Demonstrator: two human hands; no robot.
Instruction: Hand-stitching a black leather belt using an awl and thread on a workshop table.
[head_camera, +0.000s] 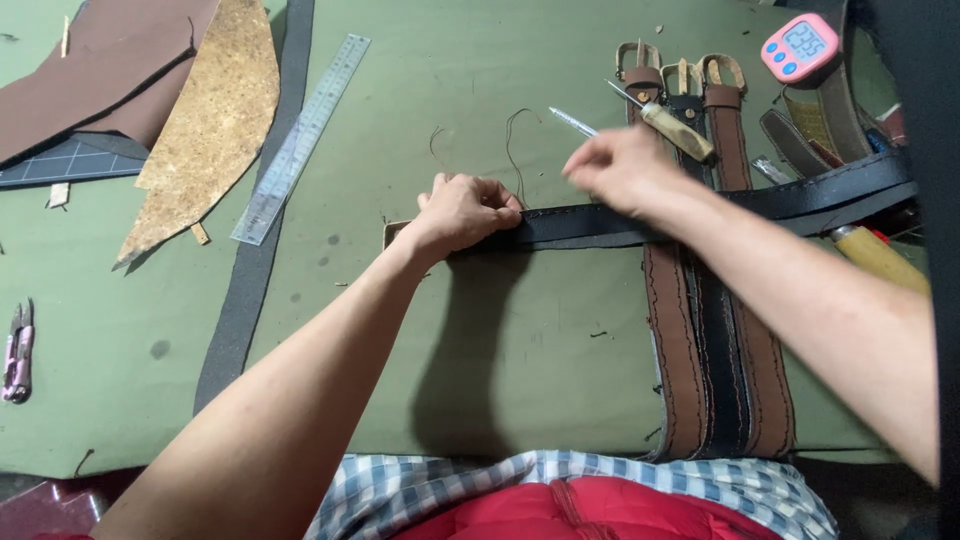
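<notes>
Both hands work a black strap (590, 224) lying across the table's middle. Left hand (462, 212) hides the strap's end, fingers pinched shut on it. Right hand (622, 168), blurred, grips a wooden-handled awl (668, 125) above the stitched leather, beside three belts (715, 330) running to the near edge.

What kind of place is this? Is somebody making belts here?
It looks like a leather workshop. A left hand and right hand work thread along a black belt strap, beside finished belts, leather scraps and a metal ruler.
</notes>
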